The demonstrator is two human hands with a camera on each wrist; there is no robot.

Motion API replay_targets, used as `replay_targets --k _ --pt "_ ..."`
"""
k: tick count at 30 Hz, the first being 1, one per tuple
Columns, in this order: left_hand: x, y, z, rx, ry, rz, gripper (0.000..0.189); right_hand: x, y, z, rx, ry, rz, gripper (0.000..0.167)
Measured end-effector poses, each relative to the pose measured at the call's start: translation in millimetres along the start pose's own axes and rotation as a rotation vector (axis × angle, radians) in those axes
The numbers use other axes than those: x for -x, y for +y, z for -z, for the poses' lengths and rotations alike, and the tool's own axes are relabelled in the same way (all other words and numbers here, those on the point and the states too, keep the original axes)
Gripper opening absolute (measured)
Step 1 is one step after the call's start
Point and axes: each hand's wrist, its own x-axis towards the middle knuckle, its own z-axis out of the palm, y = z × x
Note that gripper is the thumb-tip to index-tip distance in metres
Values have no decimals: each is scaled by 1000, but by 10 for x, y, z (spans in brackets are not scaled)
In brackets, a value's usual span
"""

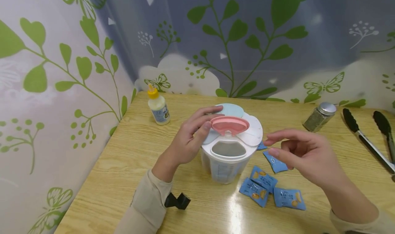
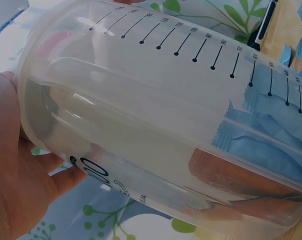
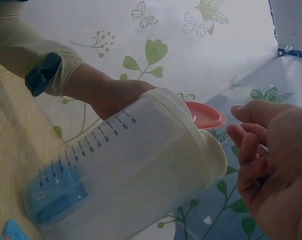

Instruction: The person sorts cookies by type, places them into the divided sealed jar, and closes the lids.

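A clear storage container (image 1: 226, 170) with printed measuring marks stands on the table, its white lid (image 1: 253, 131) divided into flaps. The pink flap (image 1: 229, 125) is raised behind a front opening (image 1: 228, 149). My left hand (image 1: 192, 134) grips the container's top from the left, thumb beside the pink flap and fingers over the pale blue flap (image 1: 230, 110). Blue packets (image 2: 261, 135) and a brown one (image 2: 231, 172) lie at the container's bottom. My right hand (image 1: 303, 155) hovers to the right of the lid, fingers loosely bent with nothing between them.
Several blue snack packets (image 1: 288, 197) lie right of the container. A glue bottle (image 1: 159, 107) with a yellow cap stands at back left. At the right are a silver-capped glass jar (image 1: 320, 117) and black-tipped tongs (image 1: 367, 139). Leaf-print curtain (image 1: 172, 21) hangs behind.
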Motion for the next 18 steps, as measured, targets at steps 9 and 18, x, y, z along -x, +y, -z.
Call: replay_targets --k 9,18 --pt "-3 3 0 8 0 3 56 149 48 171 56 -20 -88 44" --pt "-3 3 -1 0 -2 -1 56 288 195 320 238 -116 -213 41"
